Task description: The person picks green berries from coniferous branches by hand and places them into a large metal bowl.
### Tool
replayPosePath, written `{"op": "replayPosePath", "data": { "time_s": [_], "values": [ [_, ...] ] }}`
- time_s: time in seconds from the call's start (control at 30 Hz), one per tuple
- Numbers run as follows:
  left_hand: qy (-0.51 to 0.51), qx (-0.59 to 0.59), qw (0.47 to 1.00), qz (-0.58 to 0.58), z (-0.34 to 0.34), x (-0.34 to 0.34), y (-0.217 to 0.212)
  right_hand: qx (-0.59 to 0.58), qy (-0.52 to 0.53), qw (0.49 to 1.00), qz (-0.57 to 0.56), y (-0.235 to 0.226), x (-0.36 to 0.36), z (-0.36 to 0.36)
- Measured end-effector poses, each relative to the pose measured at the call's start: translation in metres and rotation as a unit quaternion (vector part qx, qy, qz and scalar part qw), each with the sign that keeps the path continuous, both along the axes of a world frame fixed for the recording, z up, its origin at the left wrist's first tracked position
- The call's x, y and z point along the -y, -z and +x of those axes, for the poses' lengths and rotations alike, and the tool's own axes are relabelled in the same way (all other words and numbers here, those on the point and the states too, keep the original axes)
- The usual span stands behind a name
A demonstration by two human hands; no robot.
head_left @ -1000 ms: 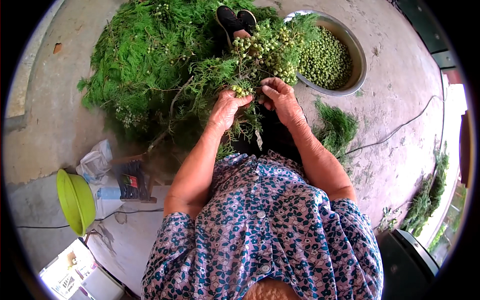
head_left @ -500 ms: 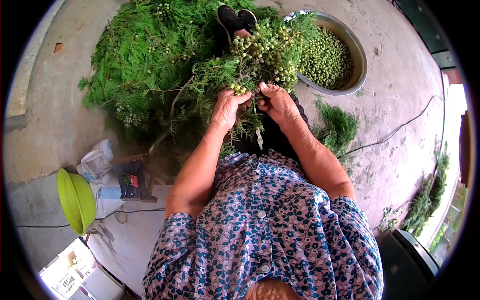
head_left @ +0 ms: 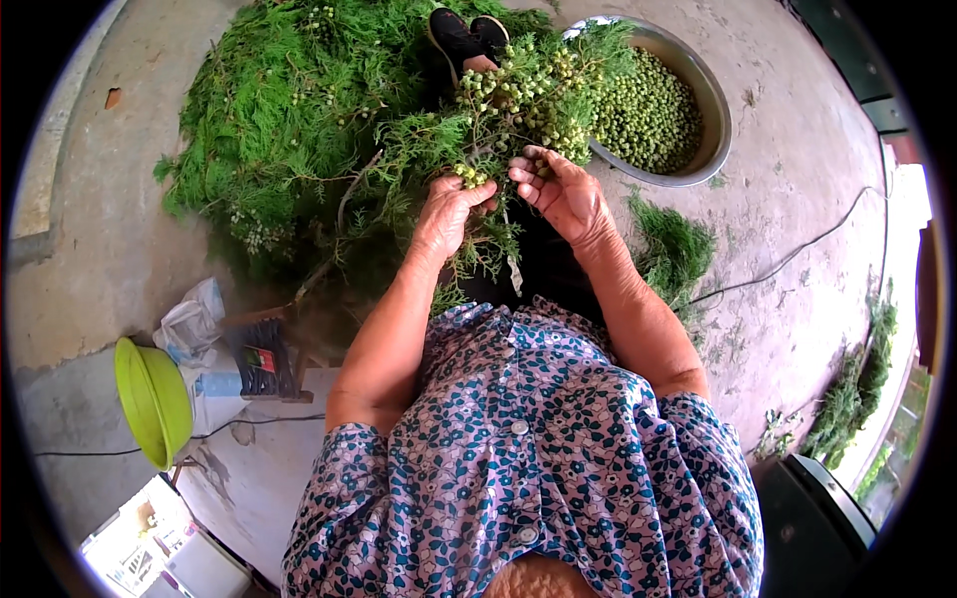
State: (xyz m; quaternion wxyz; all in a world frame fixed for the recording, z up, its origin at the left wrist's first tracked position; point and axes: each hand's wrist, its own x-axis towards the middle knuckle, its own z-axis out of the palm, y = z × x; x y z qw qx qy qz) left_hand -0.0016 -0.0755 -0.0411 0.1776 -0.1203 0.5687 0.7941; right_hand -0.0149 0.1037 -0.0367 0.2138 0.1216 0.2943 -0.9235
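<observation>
A leafy green branch [head_left: 518,100] loaded with small green berries lies across my lap. My left hand [head_left: 449,209] is closed around its stems and a small bunch of berries. My right hand [head_left: 563,189] touches the branch from the right, palm up and fingers curled, with a few picked berries in it. A round metal basin [head_left: 713,149] just beyond the right hand is filled with several loose green berries. A big heap of the same green branches [head_left: 289,120] lies on the concrete to the left.
My black shoes [head_left: 469,35] stick out past the branch. A small tuft of stripped greenery [head_left: 673,249] lies at my right. A lime-green bowl [head_left: 150,399], a white bag [head_left: 189,324] and a small dark crate [head_left: 264,359] stand at my left. A cable [head_left: 797,254] crosses the floor.
My right hand has turned palm up and drawn a little away from the branch with berries in it. The left hand keeps its hold on the stems.
</observation>
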Motion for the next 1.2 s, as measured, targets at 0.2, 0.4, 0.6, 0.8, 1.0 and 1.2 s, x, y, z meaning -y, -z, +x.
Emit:
{"op": "replayPosePath", "data": {
  "time_s": [0.2,0.4,0.6,0.8,1.0,1.2],
  "values": [
    [0.009,-0.017,1.0,0.02,-0.001,0.003,0.003,0.028,0.002,0.998,-0.058,-0.001,0.005,0.003],
    [0.003,-0.026,0.999,-0.028,-0.001,-0.003,-0.002,0.01,0.015,0.998,-0.056,0.002,0.01,0.004],
    [0.003,-0.028,0.999,-0.045,-0.002,-0.006,-0.001,-0.034,0.015,0.999,0.029,0.018,0.026,0.01],
    [-0.011,-0.018,1.0,0.003,-0.002,-0.005,-0.002,-0.081,0.021,0.978,0.19,0.017,0.03,0.013],
    [0.002,-0.016,1.0,-0.017,-0.002,-0.006,-0.011,-0.144,0.061,0.957,0.245,0.009,0.04,0.019],
    [-0.009,-0.044,0.999,-0.012,0.002,-0.009,-0.012,-0.176,0.021,0.898,0.402,0.014,0.04,0.019]
  ]
}}
